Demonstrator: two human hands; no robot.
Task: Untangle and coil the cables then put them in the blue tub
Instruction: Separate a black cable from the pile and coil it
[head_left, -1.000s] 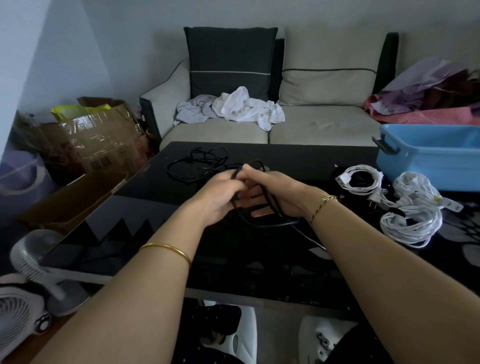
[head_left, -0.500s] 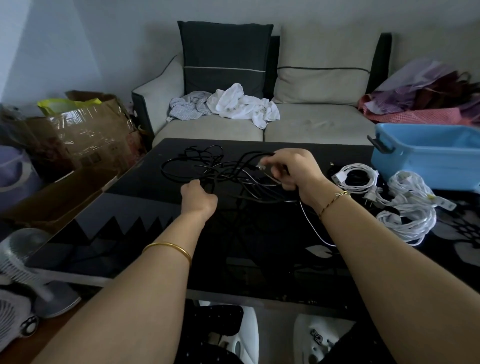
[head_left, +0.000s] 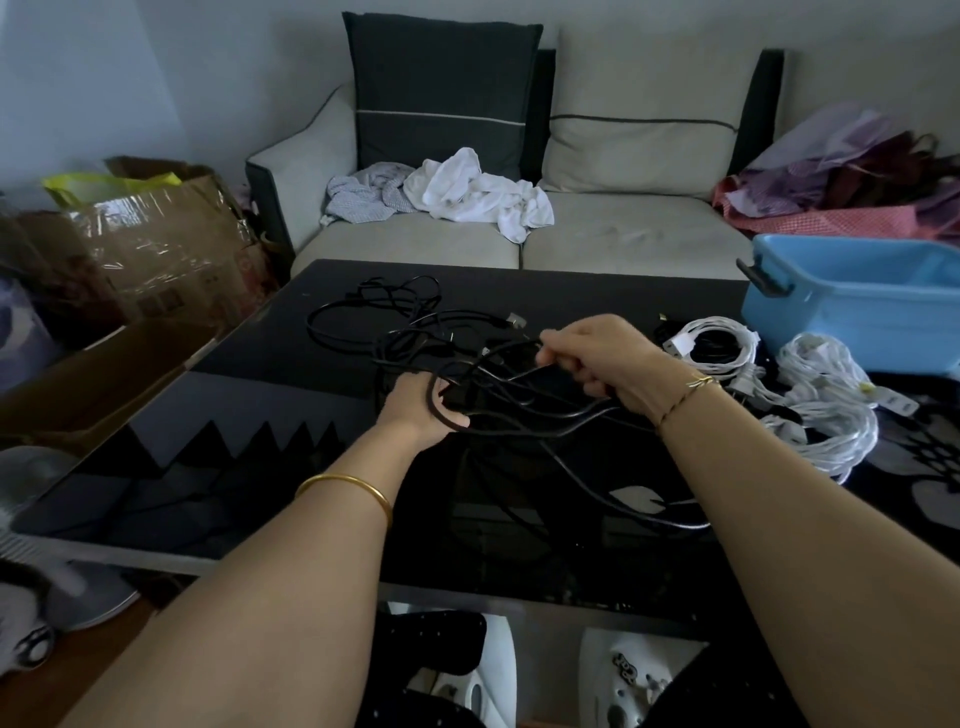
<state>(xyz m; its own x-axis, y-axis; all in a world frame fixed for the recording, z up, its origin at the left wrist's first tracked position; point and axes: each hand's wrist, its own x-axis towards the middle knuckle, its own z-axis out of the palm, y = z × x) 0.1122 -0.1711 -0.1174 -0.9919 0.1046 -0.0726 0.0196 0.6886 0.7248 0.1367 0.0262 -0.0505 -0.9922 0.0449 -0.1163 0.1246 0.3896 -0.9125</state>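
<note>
While the black cables (head_left: 405, 343) sprawl as a thin, glossy tangle of loose loops from the centre of the dark glass worktop (head_left: 249, 426) toward 11 o'clock, the left hand (head_left: 418, 410) curls its fingers round one thick loop and the right hand (head_left: 597, 358) pinches several strands. Bundled white cables (head_left: 826, 415) lie at 3 o'clock, beside the blue tub (head_left: 857, 312) at 2 o'clock.

- Plain pale grey wall (head_left: 156, 78) behind the sofa.
- Beige sofa (head_left: 623, 239) with dark trim, facing the table.
- Dark cushion (head_left: 441, 93) with a pale stripe, upright against the sofa's back.
- White cloth (head_left: 478, 192) and grey cloth (head_left: 369, 195) crumpled on the seat.
- Purple and red fabric pile (head_left: 857, 171) at the sofa's right end.
- Glossy black table (head_left: 260, 415).
- Cardboard boxes (head_left: 156, 249) left of the table.
- Fan (head_left: 88, 597) on the floor, lower left.
- Dim, soft light.
</note>
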